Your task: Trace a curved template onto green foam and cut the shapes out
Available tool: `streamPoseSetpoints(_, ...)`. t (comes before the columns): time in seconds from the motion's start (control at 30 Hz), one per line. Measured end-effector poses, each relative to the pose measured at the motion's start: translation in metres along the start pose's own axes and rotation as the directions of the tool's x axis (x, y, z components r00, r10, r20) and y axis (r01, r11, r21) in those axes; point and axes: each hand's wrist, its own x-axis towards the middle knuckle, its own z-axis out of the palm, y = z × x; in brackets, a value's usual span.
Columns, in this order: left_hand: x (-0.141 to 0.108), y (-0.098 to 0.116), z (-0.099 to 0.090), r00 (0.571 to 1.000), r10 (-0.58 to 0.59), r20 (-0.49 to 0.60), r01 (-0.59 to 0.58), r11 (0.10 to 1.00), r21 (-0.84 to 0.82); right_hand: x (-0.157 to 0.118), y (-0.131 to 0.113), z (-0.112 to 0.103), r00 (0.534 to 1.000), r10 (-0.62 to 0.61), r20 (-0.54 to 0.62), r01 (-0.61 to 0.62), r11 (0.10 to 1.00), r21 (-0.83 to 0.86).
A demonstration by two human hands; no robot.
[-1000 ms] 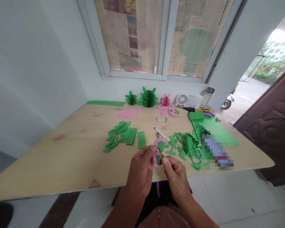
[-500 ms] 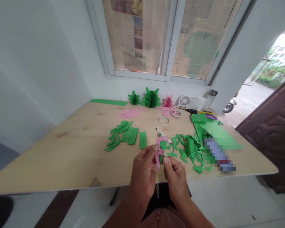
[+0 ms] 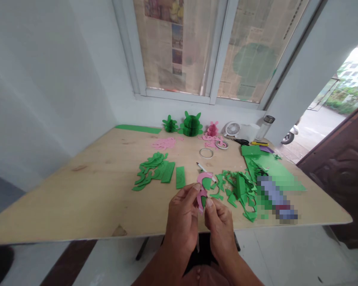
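Over the table's front part, my left hand [image 3: 183,212] pinches a curved pink paper cut-out [image 3: 201,193] between thumb and fingers. Pale strips show at its two ends, and green paper shows inside its curves; whether that green is joined to it I cannot tell. My right hand [image 3: 219,218] is closed at the cut-out's right edge, thumb tip against it. Just beyond lies a white pen [image 3: 203,170], partly behind the cut-out. Green paper scraps [image 3: 241,188] are heaped to the right. Left of my hands are a green rectangular piece [image 3: 180,177] and stacked green cut-outs [image 3: 153,169].
Folded green paper figures [image 3: 191,125] and a pink one [image 3: 212,129] stand by the wall. Near them are pink scraps [image 3: 164,143], tape rolls [image 3: 206,153], a small fan [image 3: 232,128], black scissors [image 3: 241,142], a yellow cutter [image 3: 259,143] and a bottle [image 3: 265,127]. A blurred bluish object [image 3: 276,196] lies right.
The view has shifted slightly. Both hands stay together at the pink cut-out, with only a small movement of the fingers.
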Motion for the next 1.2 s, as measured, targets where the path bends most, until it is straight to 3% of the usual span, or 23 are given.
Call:
streamPoseSetpoints(0.67,-0.003,0.002,0.004,0.998,0.030,-0.055,-0.032,0.999,-0.031,0.000,-0.005,0.010,0.999,-0.020,-0.037,0.019,1.000,-0.006)
streamPoseSetpoints(1.0,0.000,0.003,0.000,0.997,0.040,-0.062,-0.042,0.999,-0.026,-0.006,0.003,0.000,0.999,0.003,0.044,-0.004,1.000,0.025)
streamPoseSetpoints(1.2,0.000,0.007,0.004,0.996,0.054,-0.074,-0.054,0.999,-0.004,-0.008,0.012,-0.008,0.998,0.052,0.028,-0.053,0.998,0.042)
